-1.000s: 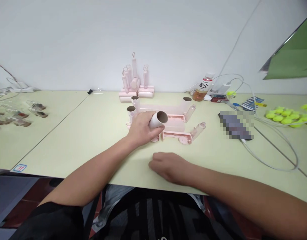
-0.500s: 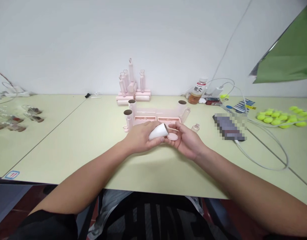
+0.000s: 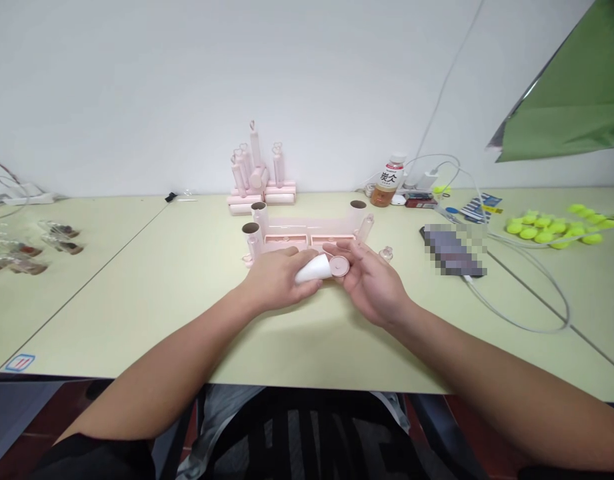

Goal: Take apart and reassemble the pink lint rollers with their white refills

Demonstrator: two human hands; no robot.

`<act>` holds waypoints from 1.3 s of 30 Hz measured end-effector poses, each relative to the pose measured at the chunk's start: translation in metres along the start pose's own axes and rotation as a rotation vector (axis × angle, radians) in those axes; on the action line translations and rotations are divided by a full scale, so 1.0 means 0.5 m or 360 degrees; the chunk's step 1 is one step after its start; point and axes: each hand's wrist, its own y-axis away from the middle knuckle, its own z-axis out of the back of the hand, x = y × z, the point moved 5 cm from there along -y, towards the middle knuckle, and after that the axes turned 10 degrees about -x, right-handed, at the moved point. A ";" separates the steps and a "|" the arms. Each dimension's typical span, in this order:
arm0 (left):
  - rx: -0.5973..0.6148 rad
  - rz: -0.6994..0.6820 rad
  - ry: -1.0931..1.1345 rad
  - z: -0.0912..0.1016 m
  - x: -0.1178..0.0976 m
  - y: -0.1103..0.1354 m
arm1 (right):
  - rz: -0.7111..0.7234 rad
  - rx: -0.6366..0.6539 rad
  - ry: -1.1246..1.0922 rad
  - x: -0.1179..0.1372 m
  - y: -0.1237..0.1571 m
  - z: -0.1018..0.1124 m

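Note:
My left hand [image 3: 269, 279] is wrapped around a white paper roll [image 3: 313, 269], which lies tilted with one end toward the right. At that right end, the fingers of my right hand [image 3: 377, 283] hold a round pink cap [image 3: 339, 267], its ringed face turned toward me. The cap covers the roll's end from view; whether it is seated cannot be made out. Just beyond my hands are two shallow pink trays, a left tray [image 3: 285, 237] and a right tray [image 3: 333, 238], partly hidden by my fingers.
Upright rolls with brown cores, including one roll [image 3: 251, 245], flank the trays. Pink capped tubes with loops [image 3: 237, 175] stand by the wall. Rightward are a drink bottle [image 3: 388, 181], a phone [image 3: 451, 252], a white cable [image 3: 527, 328] and yellow balls [image 3: 541, 230].
The pink cap has tipped up from lying flat in my right fingers to facing the roll's end. The roll's open brown core is now covered. The view has shifted slightly.

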 end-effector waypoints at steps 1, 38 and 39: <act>-0.0006 -0.0001 -0.0012 -0.002 0.000 0.000 | 0.0035 0.0022 0.0020 -0.001 0.002 -0.001; -0.0352 -0.0086 0.0070 -0.006 -0.047 0.009 | 0.1481 0.0569 0.1164 0.009 0.065 -0.009; -0.0379 -0.0071 0.0088 -0.003 -0.045 0.008 | 0.1471 0.0556 0.1130 0.010 0.061 -0.007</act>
